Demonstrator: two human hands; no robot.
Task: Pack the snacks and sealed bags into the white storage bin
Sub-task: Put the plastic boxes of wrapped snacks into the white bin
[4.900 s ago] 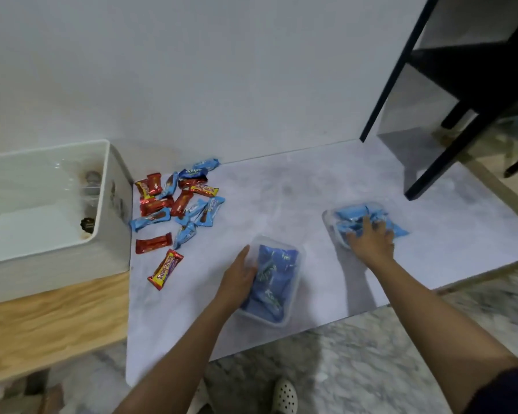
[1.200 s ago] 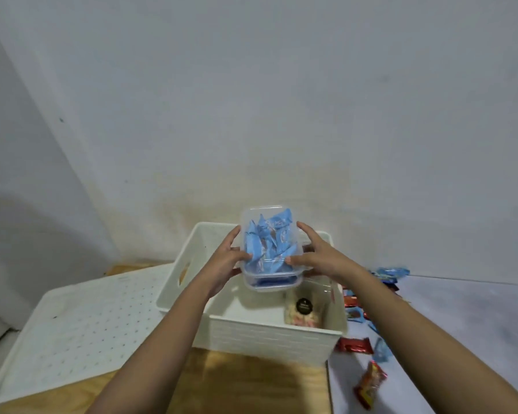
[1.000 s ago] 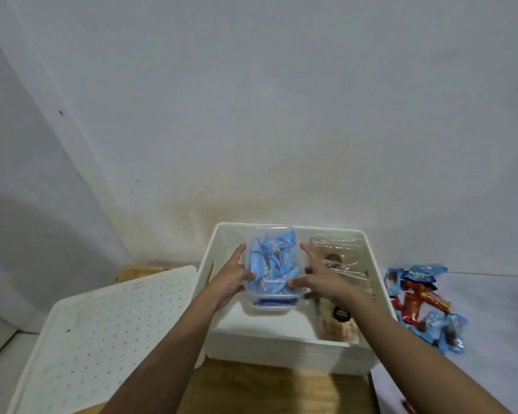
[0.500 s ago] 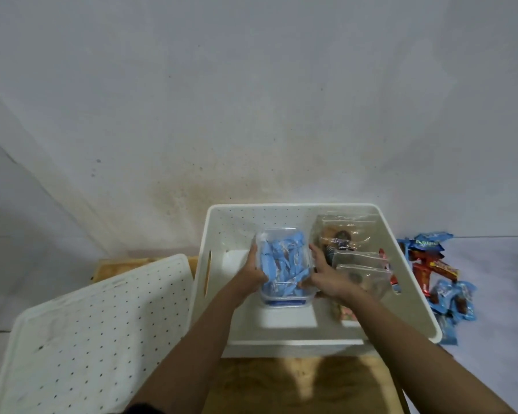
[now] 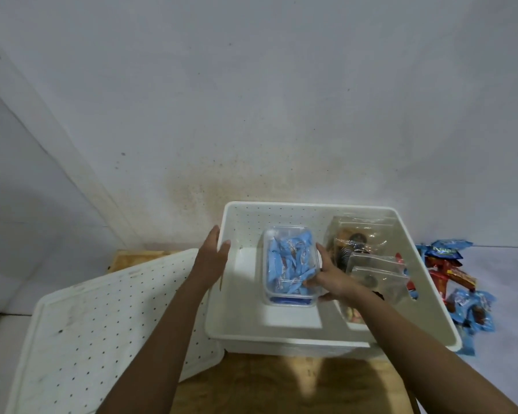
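A white storage bin [image 5: 296,339] sits on a wooden surface [image 5: 281,383] against a pale, stained wall [image 5: 251,100]. The bin is rectangular plastic with rounded corners, smooth sloping walls, and small dots across its far wall.

Inside, at the centre, rests a clear plastic container [image 5: 289,268], rectangular with rounded corners, packed with crinkly light-blue snack packets. The right hand [image 5: 331,279] is at the container's 3 o'clock side, its fingers spread and pressed against the wall and near corner. The left hand [image 5: 213,258] grips the bin's rim at 9 o'clock, thumb inside and fingers curled over the outer edge.

At 3 o'clock within the bin, touching the right wall, stand clear sealed bags [image 5: 368,264], glossy and flat, with dark and orange contents. Between the container and the bin's left wall the white floor is bare, as is the strip along the near wall.

Outside, at 8 o'clock, lies a flat white dotted lid [image 5: 87,339], its corner tucked against the bin. At 3 o'clock beyond the bin, loose blue and red wrapped snacks [image 5: 458,282] are heaped on a grey tabletop [image 5: 506,270].
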